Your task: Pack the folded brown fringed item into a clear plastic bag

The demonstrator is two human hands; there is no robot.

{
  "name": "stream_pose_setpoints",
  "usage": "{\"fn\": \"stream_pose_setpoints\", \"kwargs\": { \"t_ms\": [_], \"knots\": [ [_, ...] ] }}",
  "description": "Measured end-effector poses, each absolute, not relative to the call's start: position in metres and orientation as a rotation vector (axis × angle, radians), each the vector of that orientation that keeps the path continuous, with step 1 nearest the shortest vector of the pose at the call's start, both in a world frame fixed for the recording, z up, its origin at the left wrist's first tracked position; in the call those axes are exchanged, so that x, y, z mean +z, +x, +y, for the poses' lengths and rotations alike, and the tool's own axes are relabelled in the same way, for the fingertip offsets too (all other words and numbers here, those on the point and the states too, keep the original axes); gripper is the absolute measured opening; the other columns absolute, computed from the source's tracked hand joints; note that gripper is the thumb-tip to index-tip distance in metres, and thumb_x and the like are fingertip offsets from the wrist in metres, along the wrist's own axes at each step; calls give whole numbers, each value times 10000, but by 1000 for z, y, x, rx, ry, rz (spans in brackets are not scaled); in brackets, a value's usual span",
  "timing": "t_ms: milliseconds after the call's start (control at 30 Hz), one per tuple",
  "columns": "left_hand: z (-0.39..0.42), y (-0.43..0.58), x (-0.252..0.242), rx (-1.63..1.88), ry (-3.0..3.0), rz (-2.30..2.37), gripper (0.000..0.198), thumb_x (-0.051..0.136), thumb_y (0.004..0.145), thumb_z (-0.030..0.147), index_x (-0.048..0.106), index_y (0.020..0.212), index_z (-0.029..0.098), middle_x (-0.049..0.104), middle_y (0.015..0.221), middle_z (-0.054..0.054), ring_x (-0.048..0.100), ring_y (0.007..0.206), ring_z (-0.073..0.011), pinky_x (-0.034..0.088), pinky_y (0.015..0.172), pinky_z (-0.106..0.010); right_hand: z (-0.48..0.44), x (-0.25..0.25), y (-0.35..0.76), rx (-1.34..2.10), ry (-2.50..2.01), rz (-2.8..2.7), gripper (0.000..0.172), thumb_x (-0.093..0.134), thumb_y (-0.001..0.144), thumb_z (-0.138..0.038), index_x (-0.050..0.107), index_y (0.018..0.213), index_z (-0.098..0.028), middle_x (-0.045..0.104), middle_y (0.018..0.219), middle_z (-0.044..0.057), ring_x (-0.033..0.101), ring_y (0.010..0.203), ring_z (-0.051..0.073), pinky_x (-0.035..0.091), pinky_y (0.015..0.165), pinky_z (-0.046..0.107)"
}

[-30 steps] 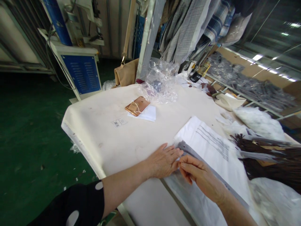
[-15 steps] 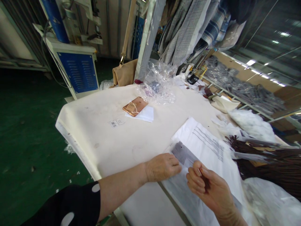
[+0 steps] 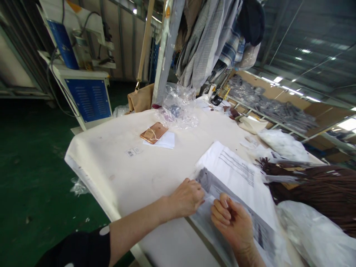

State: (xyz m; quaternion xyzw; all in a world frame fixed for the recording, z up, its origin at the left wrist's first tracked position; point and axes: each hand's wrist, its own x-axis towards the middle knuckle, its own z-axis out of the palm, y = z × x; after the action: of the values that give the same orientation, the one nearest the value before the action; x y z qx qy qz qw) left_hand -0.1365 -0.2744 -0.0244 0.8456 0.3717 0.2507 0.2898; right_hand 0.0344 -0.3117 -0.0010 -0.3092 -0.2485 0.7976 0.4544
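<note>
White plastic bags [image 3: 236, 167] with printed lines lie on the cream-covered table, a grey translucent strip across the top one. My left hand [image 3: 188, 197] rests at the strip's left edge, fingers curled and pressed together; what they pinch is hidden. Just to its right, my right hand [image 3: 232, 220] is over the bag with its palm turned up and fingers curled in; I cannot make out anything between them. A rose-gold phone [image 3: 154, 132] with a tag and string lies partly on a white paper [image 3: 167, 141], beyond my left hand.
Crumpled clear plastic [image 3: 179, 107] lies at the table's far edge beside a metal post [image 3: 167, 55]. A tan bag [image 3: 141, 98] hangs there. Brown fringed textiles [image 3: 314, 189] and clear plastic bags [image 3: 317, 230] are on the right. A blue-and-white machine [image 3: 87, 98] stands at the back left.
The view has shifted, so most things appear further left. Both hands stay close together at the bag; my right hand's fingers remain curled.
</note>
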Motion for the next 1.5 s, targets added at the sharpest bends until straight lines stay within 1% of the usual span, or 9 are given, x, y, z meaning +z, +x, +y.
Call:
{"fn": "stream_pose_setpoints", "kwargs": {
  "t_ms": [100,167,333,633,767,967,1233,1400,1500],
  "knots": [
    [-275,-126,-17,753,1947,1018,267,463,790,68,624,988,146,651,988,-76,583,959,-186,456,913,-352,-312,-11,34,1964,-720,-640,341,658,726,-375,394,606,-196,177,495,-88,117,417,50,174,383,166],
    [-277,-120,-12,757,1720,1006,349,446,746,60,595,1054,131,654,941,-56,607,842,-143,508,787,-273,-312,-15,35,1966,-698,-657,348,663,718,-385,390,609,-198,172,491,-90,116,415,49,170,381,163],
    [-279,-112,-5,713,1311,937,272,515,649,130,621,897,98,611,739,-14,558,618,-102,430,503,-180,-312,-18,35,1970,-681,-691,368,668,711,-403,383,606,-197,169,483,-93,115,410,44,161,381,160],
    [-281,-113,-6,772,1171,997,69,513,621,144,552,677,152,523,557,49,495,545,-95,369,521,-205,-311,-15,34,1832,-958,-905,449,604,667,-546,296,634,-220,149,493,-102,102,418,54,125,387,194],
    [-283,-118,-8,774,1267,1190,99,482,640,76,527,634,165,501,534,58,475,537,-100,356,544,-218,-304,4,42,1712,-1304,-1209,321,519,762,-478,354,666,-220,285,515,-88,214,427,59,161,412,210],
    [-283,-113,-3,687,1533,1466,177,494,657,12,524,567,162,526,663,19,518,695,-126,377,665,-230,-271,32,49,1155,-1813,-2071,137,508,731,-141,488,604,-189,496,542,-36,416,504,100,279,515,249],
    [-265,-100,-16,449,1776,1626,179,488,693,68,654,723,127,642,812,-83,607,789,-189,440,708,-265,-247,29,35,759,-2051,-2462,62,565,732,-142,623,711,-147,641,732,47,587,725,181,375,627,274],
    [-266,-93,-18,356,1937,1652,310,450,709,12,677,907,84,655,1013,-176,618,973,-259,476,853,-337,-253,29,26,582,-2215,-2442,207,514,740,-87,670,875,-98,685,925,156,639,912,259,441,703,290],
    [-264,-85,-40,302,2016,1694,428,500,682,-9,631,1082,68,566,1232,-217,556,1129,-298,466,941,-359,-254,24,23,480,-2292,-2362,278,475,723,-23,663,927,-54,675,974,201,634,962,297,462,744,317]
  ]
}}
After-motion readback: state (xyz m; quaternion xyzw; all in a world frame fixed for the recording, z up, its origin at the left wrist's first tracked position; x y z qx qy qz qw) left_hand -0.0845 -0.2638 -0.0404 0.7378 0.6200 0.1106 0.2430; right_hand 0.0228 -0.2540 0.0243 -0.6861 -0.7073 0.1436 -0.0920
